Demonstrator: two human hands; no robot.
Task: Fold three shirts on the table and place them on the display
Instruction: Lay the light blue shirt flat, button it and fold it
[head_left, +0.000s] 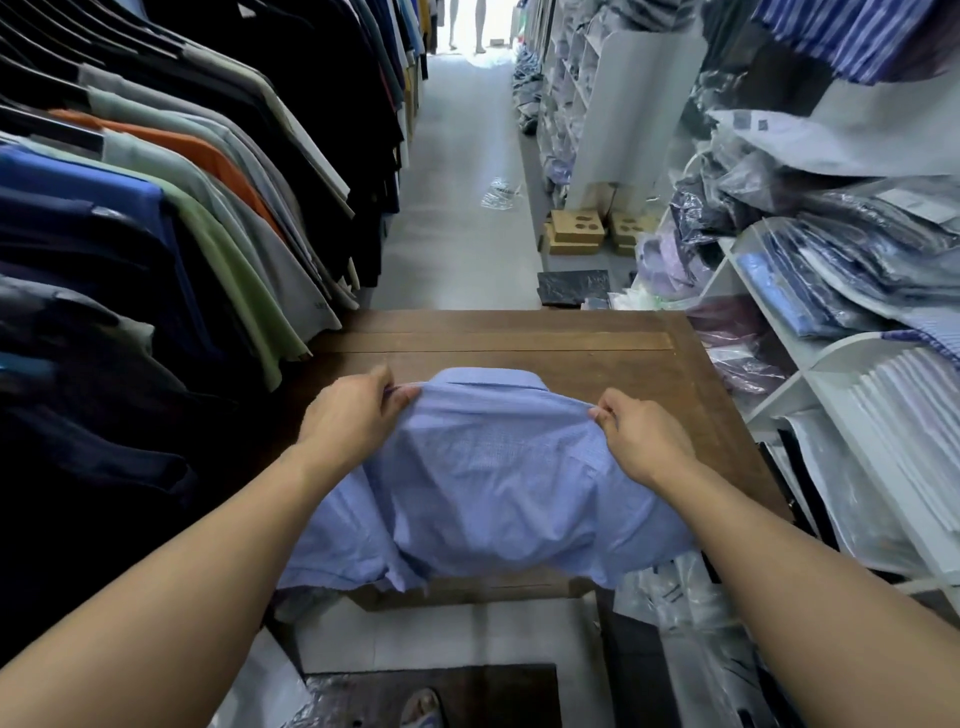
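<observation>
Plainly, a light blue shirt (493, 483) is laid back-up on the wooden table (519, 340) at the centre of the frame, and it is held at both shoulders. The left hand (353, 418) is closed on the shoulder seam at centre left, the cloth being pinched between thumb and curled fingers (397, 397). The right hand (641, 439) is closed the same way on the opposite shoulder at centre right, a small ridge of fabric being nipped at its fingertips (602, 413).

The collar (491, 378) is seen between the two hands, pointed toward the upper part of the frame, while the hem end is draped over the table's near edge toward the bottom of the frame. The shirt's long axis is thus laid straight down the picture, from collar to hem, and the grip line is set squarely across it. Each hand is placed at its own side, and neither is judged nearer to the garment than the other.

The sleeves are bunched at lower left and lower right, so the side folds are judged not yet made. White shelves (841, 348) stacked with bagged shirts are seen at the right of the frame, just beside the table, and are taken as the likely display. A rack of hanging clothes (156, 218) is seen at the left.
</observation>
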